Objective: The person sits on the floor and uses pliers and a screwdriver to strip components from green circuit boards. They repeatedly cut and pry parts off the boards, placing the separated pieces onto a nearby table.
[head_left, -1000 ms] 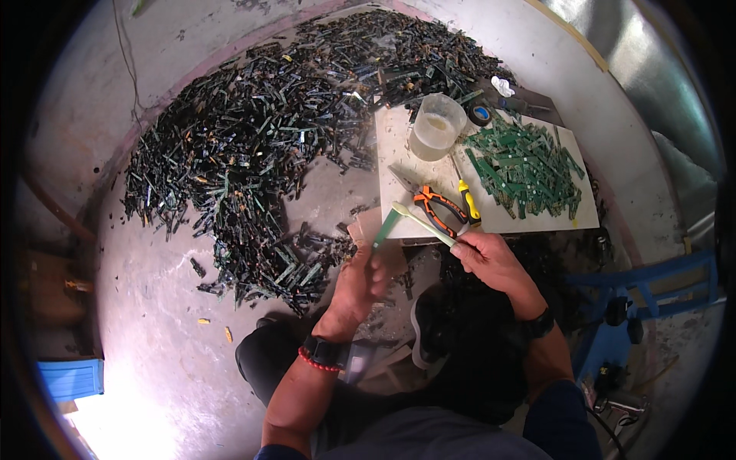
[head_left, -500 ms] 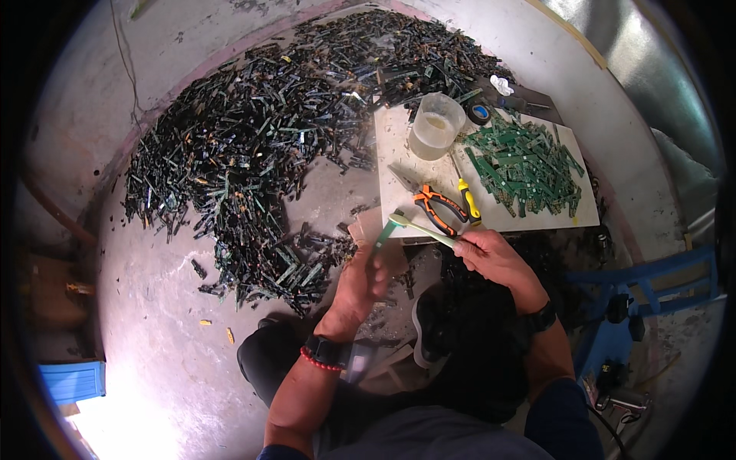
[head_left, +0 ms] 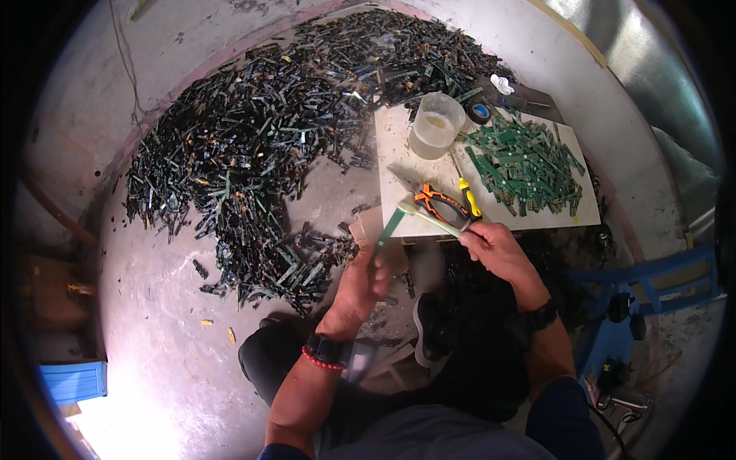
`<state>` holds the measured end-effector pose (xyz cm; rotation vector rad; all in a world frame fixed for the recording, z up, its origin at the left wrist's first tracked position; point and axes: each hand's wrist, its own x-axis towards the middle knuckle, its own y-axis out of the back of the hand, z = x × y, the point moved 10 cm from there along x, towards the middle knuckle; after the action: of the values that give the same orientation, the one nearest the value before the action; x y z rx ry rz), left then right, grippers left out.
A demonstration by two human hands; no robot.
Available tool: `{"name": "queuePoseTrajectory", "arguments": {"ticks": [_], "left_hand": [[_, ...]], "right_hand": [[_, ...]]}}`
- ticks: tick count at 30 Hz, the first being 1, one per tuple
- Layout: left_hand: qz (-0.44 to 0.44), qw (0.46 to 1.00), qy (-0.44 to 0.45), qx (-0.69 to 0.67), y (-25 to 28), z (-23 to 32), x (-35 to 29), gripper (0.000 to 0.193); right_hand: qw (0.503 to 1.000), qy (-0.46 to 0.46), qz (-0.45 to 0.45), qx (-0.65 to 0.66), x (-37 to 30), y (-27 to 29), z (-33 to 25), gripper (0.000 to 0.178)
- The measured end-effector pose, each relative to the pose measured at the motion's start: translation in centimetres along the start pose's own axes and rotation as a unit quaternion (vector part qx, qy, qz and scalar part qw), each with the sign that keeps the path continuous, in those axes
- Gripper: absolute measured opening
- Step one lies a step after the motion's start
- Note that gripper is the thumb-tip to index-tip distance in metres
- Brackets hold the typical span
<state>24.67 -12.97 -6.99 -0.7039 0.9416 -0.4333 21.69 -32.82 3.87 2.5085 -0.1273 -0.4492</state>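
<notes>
My left hand (head_left: 360, 285) is closed round the lower end of a narrow green circuit board strip (head_left: 390, 229), which points up and to the right. A pale green toothbrush (head_left: 437, 221) is gripped by its handle in my right hand (head_left: 493, 247). The brush head meets the upper end of the strip, just in front of the white board. Beyond the brush, on the white board (head_left: 395, 138), lie orange-and-black pliers (head_left: 443, 202) and a yellow-handled screwdriver (head_left: 468, 198). Many green circuit board strips (head_left: 525, 165) are piled on the board's right side.
A clear plastic cup of cloudy liquid (head_left: 436, 126) and a roll of black tape (head_left: 479, 113) stand at the board's back. A large heap of dark strips (head_left: 253, 146) covers the floor at left. A blue plastic stool (head_left: 613, 322) is at right, a blue box (head_left: 73, 381) at lower left.
The toothbrush and my right hand have shifted slightly to the right. The brush head has moved toward the strip's upper tip. My left hand has barely moved.
</notes>
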Motion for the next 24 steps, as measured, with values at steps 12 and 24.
{"name": "queuePoseTrajectory", "arguments": {"ticks": [12, 24], "left_hand": [[0.03, 0.983, -0.111, 0.143, 0.2, 1.7, -0.6, 0.032], [0.044, 0.967, -0.157, 0.196, 0.5, 2.6, -0.8, 0.032]], "right_hand": [[0.991, 0.026, -0.001, 0.131, -0.7, 1.1, -1.5, 0.026], [0.991, 0.123, 0.022, 0.042, -0.9, 0.8, -3.2, 0.021]]}}
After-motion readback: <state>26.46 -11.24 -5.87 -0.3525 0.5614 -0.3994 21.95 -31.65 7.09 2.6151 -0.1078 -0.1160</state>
